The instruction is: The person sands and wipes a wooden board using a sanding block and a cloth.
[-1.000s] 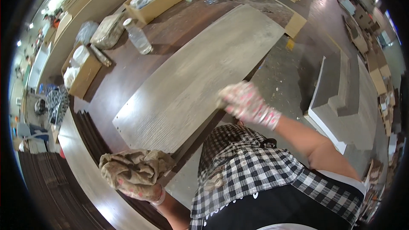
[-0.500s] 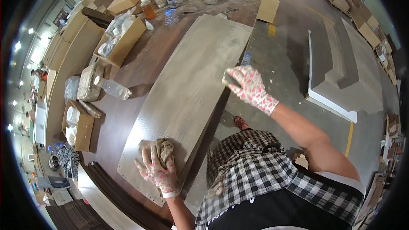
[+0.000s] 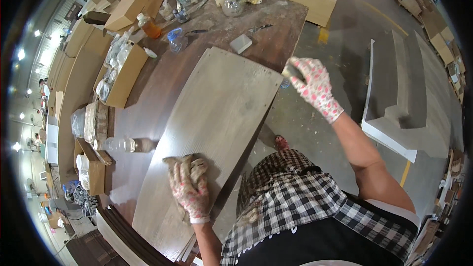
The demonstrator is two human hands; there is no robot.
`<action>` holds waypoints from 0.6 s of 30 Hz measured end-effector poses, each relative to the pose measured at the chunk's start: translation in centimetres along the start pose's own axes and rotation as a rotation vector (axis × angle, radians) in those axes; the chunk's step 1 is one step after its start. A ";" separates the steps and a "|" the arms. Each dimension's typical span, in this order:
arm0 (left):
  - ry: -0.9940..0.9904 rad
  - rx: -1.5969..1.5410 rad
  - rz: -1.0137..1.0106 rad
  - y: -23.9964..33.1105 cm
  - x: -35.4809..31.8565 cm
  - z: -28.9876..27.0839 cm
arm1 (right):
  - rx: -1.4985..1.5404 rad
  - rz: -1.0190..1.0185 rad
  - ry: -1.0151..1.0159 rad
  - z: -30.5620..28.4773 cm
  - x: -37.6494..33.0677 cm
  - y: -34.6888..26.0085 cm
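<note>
A long grey wood-grain panel (image 3: 221, 101) lies along the near side of the brown worktable. My left hand (image 3: 189, 192), in a white glove with pink dots, presses a crumpled, stained beige rag (image 3: 197, 166) onto the panel's nearer half. Its fingers curl over the cloth. My right hand (image 3: 314, 84), gloved alike, hovers off the panel's far right corner. The thumb and fingers pinch around something small with a pale edge and a darker face; most of it is hidden, so its kind is unclear.
Bottles, including an amber one (image 3: 149, 25), stand along the worktable (image 3: 148, 101). A pale block (image 3: 240, 44) sits beyond the panel. Cartons (image 3: 127, 76) line the left side. Across the floor, grey boards (image 3: 409, 83) are stacked at the right.
The panel has shifted toward me and to the left, uncovering the pale block beyond its far end. My right hand is now off the panel's far corner. My left stays on the rag.
</note>
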State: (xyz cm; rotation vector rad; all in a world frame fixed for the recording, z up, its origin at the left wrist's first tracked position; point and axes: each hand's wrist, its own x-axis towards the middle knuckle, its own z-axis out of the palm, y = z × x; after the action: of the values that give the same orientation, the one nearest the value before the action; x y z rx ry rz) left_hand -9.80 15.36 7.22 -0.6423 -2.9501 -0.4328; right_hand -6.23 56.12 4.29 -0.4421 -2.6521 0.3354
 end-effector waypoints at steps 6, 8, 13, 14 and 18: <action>-0.262 -0.095 0.312 8.5 6.6 3.2 | 0.428 0.301 -0.032 0.4 -1.6 1.1; -0.300 -0.085 0.508 12.3 9.6 5.9 | 0.550 0.312 -0.093 0.6 -1.6 1.3; -0.223 -0.080 0.700 17.6 12.0 11.1 | 1.102 0.411 0.080 2.1 -1.5 -1.7; -0.184 -0.105 0.693 16.9 11.5 11.0 | 1.130 0.411 0.067 1.8 -1.0 -3.0; -0.211 -0.179 0.482 13.2 5.8 8.5 | 1.220 0.314 -0.014 2.2 0.2 -7.5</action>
State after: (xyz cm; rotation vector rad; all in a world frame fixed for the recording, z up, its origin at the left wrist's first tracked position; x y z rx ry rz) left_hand -9.80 31.69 3.32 -1.4553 -2.8120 -0.6096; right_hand -9.24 48.94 4.65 -0.3992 -1.8652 1.8486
